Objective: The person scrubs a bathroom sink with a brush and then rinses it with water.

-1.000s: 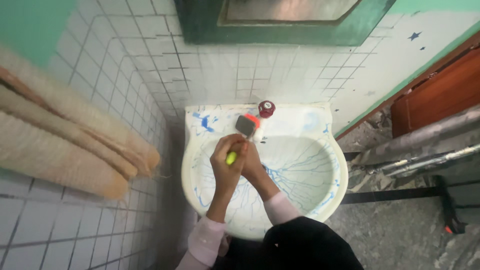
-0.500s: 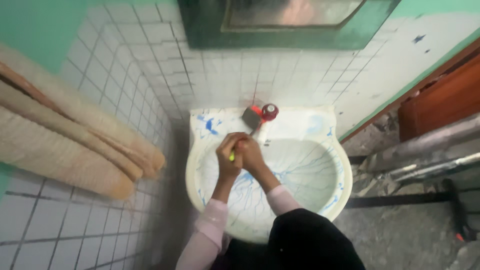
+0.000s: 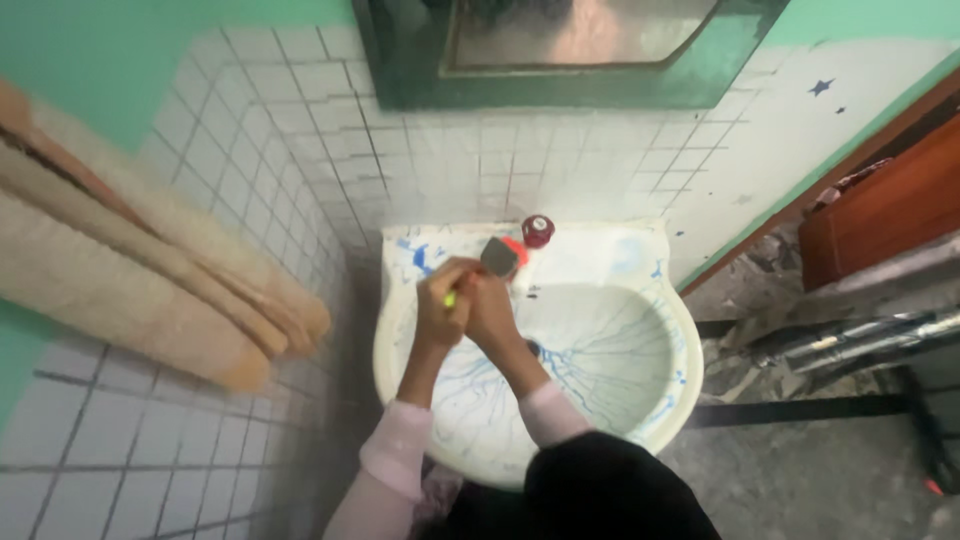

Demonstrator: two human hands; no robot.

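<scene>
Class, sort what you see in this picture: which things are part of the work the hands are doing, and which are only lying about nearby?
In use:
- left hand and right hand, both gripping the brush
- scrubbing brush with yellow-green handle
- wash basin streaked with blue liquid
- red tap beside the brush head

Lying about:
- beige towels on the left wall
- green-framed mirror
- metal pipes on the floor
</scene>
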